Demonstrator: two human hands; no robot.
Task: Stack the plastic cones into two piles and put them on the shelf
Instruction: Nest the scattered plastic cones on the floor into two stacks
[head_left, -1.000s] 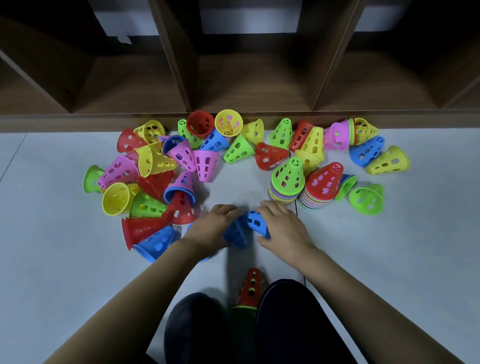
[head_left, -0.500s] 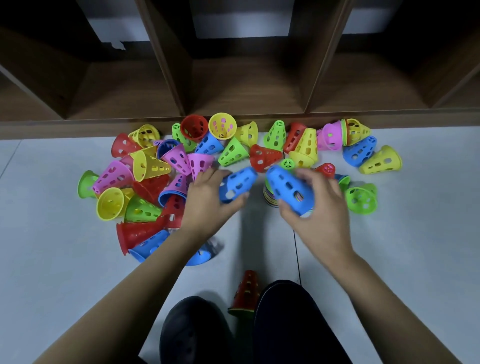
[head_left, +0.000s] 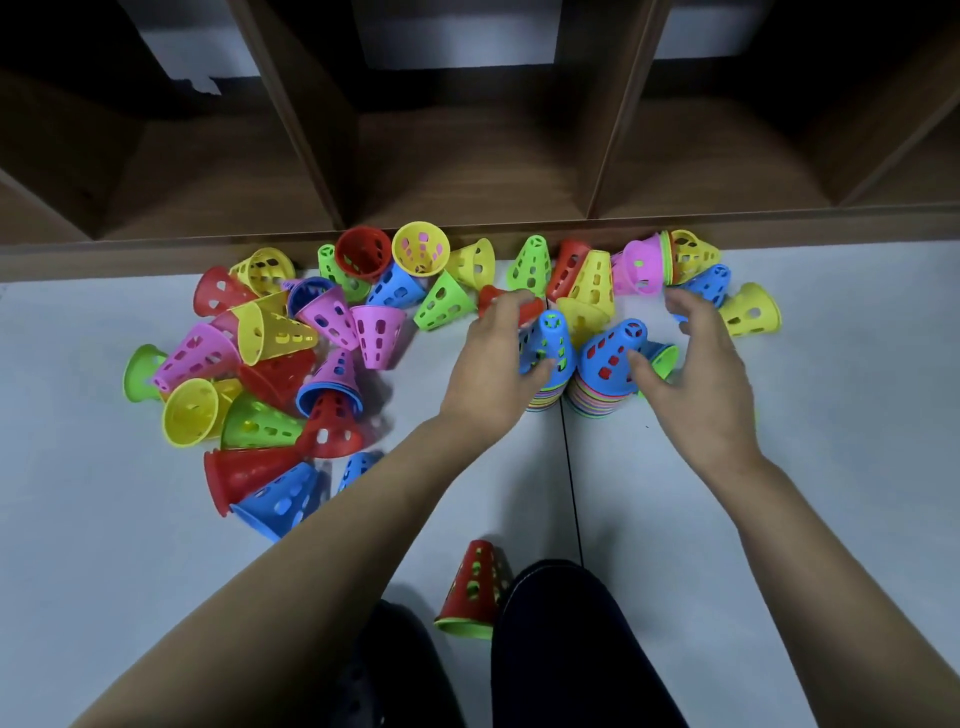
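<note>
My left hand curls its fingers round the blue cone atop the left pile. My right hand spreads open, thumb touching the other blue cone.

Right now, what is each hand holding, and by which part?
The left hand grips the left blue cone by its side wall. The right hand holds nothing; only its thumb touches the right blue cone.

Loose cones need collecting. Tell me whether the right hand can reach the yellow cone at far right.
Probably yes: the right hand looks free, and the yellow cone lies uncovered just beside it, with nothing between them.
</note>
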